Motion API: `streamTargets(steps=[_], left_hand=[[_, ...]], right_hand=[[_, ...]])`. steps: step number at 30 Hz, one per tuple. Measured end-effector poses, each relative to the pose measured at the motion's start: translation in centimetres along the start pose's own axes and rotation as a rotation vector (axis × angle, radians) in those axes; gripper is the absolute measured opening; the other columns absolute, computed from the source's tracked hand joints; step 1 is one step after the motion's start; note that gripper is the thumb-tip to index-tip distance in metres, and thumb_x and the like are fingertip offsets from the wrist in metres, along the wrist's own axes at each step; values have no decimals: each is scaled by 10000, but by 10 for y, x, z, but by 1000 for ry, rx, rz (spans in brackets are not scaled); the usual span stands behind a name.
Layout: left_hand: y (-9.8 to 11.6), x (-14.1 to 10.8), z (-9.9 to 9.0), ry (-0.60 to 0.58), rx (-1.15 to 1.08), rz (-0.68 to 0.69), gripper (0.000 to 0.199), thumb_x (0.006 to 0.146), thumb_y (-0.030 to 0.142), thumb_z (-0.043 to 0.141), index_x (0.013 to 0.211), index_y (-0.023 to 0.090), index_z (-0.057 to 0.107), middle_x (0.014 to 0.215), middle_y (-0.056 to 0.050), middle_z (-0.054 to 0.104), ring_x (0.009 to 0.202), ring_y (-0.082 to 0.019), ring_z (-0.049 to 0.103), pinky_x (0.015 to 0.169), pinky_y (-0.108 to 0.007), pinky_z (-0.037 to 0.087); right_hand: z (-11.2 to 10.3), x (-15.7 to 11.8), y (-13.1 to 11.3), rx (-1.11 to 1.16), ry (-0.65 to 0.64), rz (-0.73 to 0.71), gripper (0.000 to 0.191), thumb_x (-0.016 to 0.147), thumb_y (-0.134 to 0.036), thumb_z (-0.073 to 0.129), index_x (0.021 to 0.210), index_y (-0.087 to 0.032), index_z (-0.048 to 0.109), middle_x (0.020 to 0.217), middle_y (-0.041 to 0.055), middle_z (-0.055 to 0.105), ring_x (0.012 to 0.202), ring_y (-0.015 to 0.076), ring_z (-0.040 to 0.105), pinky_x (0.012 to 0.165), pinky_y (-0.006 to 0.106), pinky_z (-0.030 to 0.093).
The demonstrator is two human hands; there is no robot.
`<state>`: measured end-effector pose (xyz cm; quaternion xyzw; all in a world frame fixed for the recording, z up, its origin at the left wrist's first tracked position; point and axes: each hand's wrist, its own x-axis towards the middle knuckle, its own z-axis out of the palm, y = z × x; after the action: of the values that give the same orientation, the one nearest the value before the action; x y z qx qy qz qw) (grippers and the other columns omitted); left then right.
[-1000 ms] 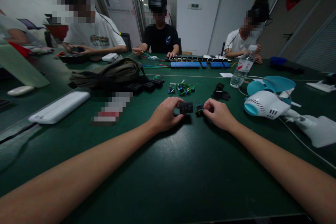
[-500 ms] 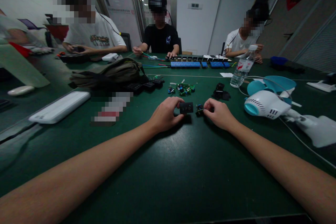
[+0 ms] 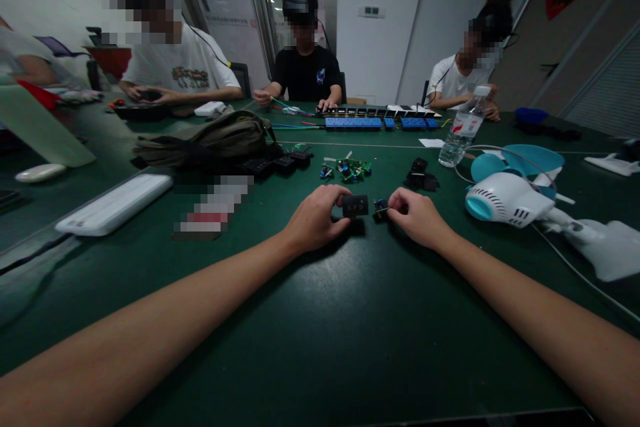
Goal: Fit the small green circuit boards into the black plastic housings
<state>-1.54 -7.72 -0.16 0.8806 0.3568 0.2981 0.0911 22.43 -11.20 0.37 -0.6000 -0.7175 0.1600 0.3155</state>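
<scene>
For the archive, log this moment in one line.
left hand: holds black box; right hand: holds circuit board; box and board: apart

I see a black boxy case [image 3: 355,205], faintly marked, held level; just beside it is held a small circuit piece [image 3: 381,210].

Black housing [image 3: 356,205]: lettering too small to read. Circuit board [image 3: 380,209]: partly hidden by right fingers [image 3: 400,195]. Fan base [image 3: 613,250]: cropped at right edge.

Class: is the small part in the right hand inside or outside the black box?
Outside: a visible gap separates the small part in the right hand from the black box in the left hand.
</scene>
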Motion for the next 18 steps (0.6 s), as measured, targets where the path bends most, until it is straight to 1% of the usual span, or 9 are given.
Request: streamTargets(steps=[11,18], left_hand=[[-1,0,1,8,7,11,354,780,207,689,1111,179,567,1000,-73,644,905,-235,606,794,-380,507],[-1,0,1,5,10,14,351,778,210,689,1106,180,568,1005,-71,647,906,-234,605,798,-380,508]], right_hand=[[-1,0,-1,5,-14,16,40,770,-159,598,785,-192,582,687,-13,618,636,145,559,607,265,390],[1,0,0,2,10,6,60,764,-144,608,765,-191,570,653,-27,591,613,137,534,602,255,374]])
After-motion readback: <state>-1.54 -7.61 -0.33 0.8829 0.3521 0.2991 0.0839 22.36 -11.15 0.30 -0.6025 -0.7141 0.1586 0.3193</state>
